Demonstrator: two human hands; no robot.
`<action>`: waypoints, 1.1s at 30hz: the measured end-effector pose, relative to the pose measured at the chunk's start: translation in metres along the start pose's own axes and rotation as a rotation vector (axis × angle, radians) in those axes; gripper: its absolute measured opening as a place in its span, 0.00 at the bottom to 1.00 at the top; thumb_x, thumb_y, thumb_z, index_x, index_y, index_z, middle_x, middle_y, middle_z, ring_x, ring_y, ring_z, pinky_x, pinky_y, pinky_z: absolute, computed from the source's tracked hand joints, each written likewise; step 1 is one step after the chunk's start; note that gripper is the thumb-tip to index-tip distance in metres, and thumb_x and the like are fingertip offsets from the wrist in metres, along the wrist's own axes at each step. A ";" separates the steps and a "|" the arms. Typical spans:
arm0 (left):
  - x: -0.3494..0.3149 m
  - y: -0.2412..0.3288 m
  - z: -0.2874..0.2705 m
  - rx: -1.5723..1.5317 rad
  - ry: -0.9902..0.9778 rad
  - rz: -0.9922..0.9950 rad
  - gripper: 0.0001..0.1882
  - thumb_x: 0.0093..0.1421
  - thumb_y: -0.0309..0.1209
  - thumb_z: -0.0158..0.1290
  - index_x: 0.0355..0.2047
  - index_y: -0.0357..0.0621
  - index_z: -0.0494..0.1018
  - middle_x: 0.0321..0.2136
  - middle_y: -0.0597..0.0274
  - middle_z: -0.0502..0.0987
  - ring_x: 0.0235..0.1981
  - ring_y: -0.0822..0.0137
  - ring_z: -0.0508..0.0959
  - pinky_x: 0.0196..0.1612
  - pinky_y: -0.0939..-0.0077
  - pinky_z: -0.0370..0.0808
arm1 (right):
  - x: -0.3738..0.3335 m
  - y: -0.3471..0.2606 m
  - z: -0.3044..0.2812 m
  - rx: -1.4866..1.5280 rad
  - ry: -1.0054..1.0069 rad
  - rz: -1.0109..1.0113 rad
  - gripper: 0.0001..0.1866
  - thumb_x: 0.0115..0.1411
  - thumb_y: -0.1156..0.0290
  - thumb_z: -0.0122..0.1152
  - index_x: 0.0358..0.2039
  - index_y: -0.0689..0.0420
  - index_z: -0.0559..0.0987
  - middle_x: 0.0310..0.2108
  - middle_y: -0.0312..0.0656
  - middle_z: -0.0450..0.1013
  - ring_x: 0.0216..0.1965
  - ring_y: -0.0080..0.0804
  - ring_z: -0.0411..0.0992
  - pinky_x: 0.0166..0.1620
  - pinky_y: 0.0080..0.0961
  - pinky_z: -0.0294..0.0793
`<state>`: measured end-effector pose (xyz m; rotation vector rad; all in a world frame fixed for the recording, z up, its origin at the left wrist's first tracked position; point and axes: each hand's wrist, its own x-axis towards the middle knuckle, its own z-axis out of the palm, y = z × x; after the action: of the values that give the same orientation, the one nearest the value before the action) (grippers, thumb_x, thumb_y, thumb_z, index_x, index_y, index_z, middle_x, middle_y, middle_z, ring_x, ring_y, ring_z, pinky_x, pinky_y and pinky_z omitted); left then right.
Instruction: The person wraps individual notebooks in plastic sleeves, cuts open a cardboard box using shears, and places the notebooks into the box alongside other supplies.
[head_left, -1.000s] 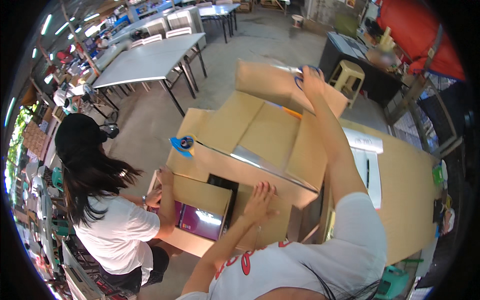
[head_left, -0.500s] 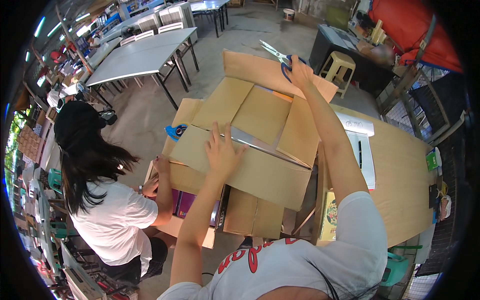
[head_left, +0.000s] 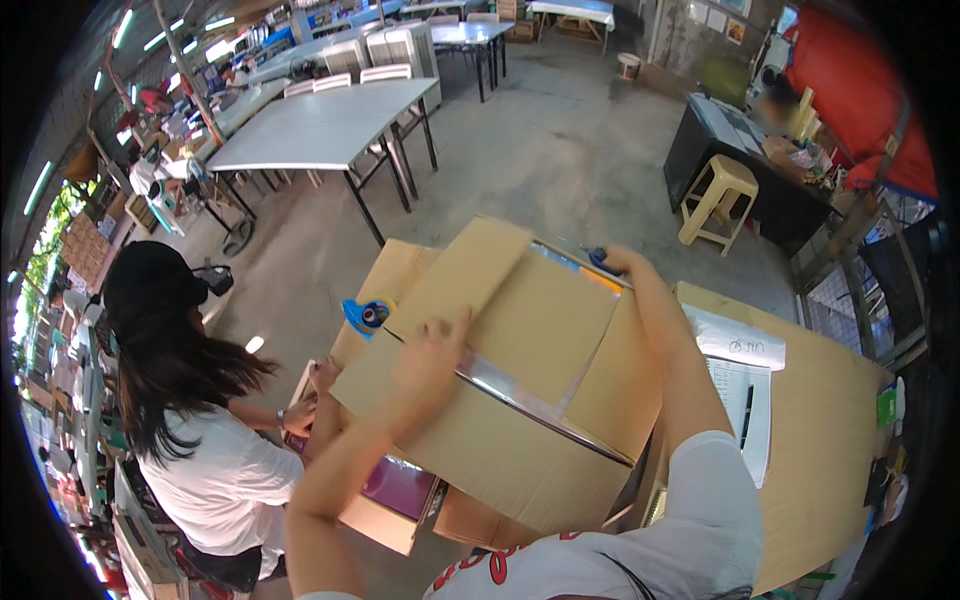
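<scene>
A large brown cardboard box (head_left: 550, 325) stands in front of me with its flaps partly folded over the top. Shiny plastic and a strip of coloured contents show in the gaps between flaps. My left hand (head_left: 432, 368), slightly blurred, lies over the box's left side, fingers apart and holding nothing. At the far right edge of the box, my right hand (head_left: 624, 262) is closed around blue-handled scissors (head_left: 601, 260); their blades are hard to make out.
Left of the box sits a blue tape dispenser (head_left: 367, 315). A co-worker in a white shirt (head_left: 225, 470) has both hands at another open carton with purple items (head_left: 398, 487). On my right, a wooden table (head_left: 815, 430) bears papers and a pen. A beige stool (head_left: 720, 198) stands beyond.
The scissors and my right hand have come down to the box's far edge. The far flap no longer stands upright. My left hand has shifted slightly, and the view has tilted up.
</scene>
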<state>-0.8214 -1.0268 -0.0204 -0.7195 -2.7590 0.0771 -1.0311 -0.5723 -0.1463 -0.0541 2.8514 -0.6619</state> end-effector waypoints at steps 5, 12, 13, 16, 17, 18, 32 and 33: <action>0.046 -0.169 0.001 -0.110 0.036 -0.249 0.28 0.54 0.24 0.48 0.56 0.63 0.71 0.41 0.55 0.77 0.38 0.55 0.79 0.33 0.61 0.77 | -0.012 -0.043 0.005 0.077 0.195 0.048 0.27 0.50 0.49 0.66 0.43 0.56 0.77 0.42 0.54 0.76 0.44 0.51 0.74 0.46 0.39 0.72; 0.018 -0.199 0.206 -1.188 -0.185 -0.839 0.12 0.54 0.35 0.52 0.37 0.53 0.80 0.43 0.54 0.77 0.41 0.53 0.77 0.42 0.61 0.74 | -0.054 -0.086 -0.045 -0.023 0.828 -0.088 0.18 0.52 0.59 0.66 0.37 0.56 0.74 0.31 0.46 0.76 0.36 0.48 0.75 0.40 0.41 0.73; 0.035 -0.186 0.184 -1.205 -0.214 -0.826 0.12 0.54 0.35 0.52 0.37 0.53 0.80 0.43 0.54 0.77 0.41 0.53 0.77 0.42 0.61 0.74 | -0.077 -0.086 -0.056 -0.040 0.822 -0.059 0.18 0.52 0.59 0.66 0.37 0.56 0.74 0.31 0.46 0.76 0.36 0.48 0.75 0.40 0.41 0.73; 0.049 -0.190 0.092 -0.470 -0.234 -0.481 0.14 0.56 0.36 0.53 0.41 0.45 0.75 0.44 0.49 0.74 0.44 0.50 0.75 0.46 0.59 0.73 | -0.166 -0.146 -0.061 0.226 0.434 -0.339 0.18 0.50 0.66 0.68 0.38 0.56 0.72 0.33 0.45 0.75 0.38 0.48 0.73 0.41 0.38 0.72; 0.048 -0.188 0.074 -0.469 0.135 -0.418 0.16 0.55 0.37 0.55 0.42 0.43 0.74 0.44 0.48 0.73 0.46 0.49 0.75 0.47 0.57 0.72 | -0.197 -0.159 -0.054 0.278 0.225 -0.440 0.19 0.48 0.66 0.69 0.38 0.56 0.71 0.33 0.45 0.74 0.39 0.47 0.73 0.42 0.37 0.71; 0.047 -0.180 0.059 -0.516 0.191 -0.276 0.18 0.54 0.39 0.57 0.43 0.44 0.74 0.44 0.48 0.73 0.47 0.49 0.74 0.48 0.58 0.72 | -0.231 -0.189 -0.049 0.109 0.124 -0.561 0.20 0.47 0.66 0.70 0.37 0.56 0.71 0.34 0.45 0.73 0.39 0.46 0.72 0.43 0.36 0.71; 0.091 -0.040 0.047 -0.310 -0.363 -0.284 0.51 0.33 0.54 0.71 0.53 0.34 0.66 0.49 0.44 0.74 0.50 0.49 0.75 0.51 0.57 0.72 | -0.438 -0.121 -0.098 0.159 0.015 -0.191 0.20 0.46 0.65 0.69 0.36 0.57 0.71 0.26 0.39 0.73 0.29 0.32 0.73 0.32 0.28 0.69; 0.093 -0.043 0.055 -0.332 -0.385 -0.299 0.49 0.34 0.53 0.72 0.52 0.35 0.68 0.51 0.46 0.74 0.51 0.49 0.75 0.52 0.55 0.72 | -0.450 -0.092 -0.079 0.418 -0.004 -0.011 0.20 0.47 0.64 0.69 0.37 0.58 0.71 0.26 0.36 0.73 0.29 0.28 0.73 0.33 0.25 0.69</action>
<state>-0.9349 -1.0186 -0.0429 -0.3850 -3.2616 -0.3483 -0.6098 -0.5831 0.0523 -0.0047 2.6479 -1.2394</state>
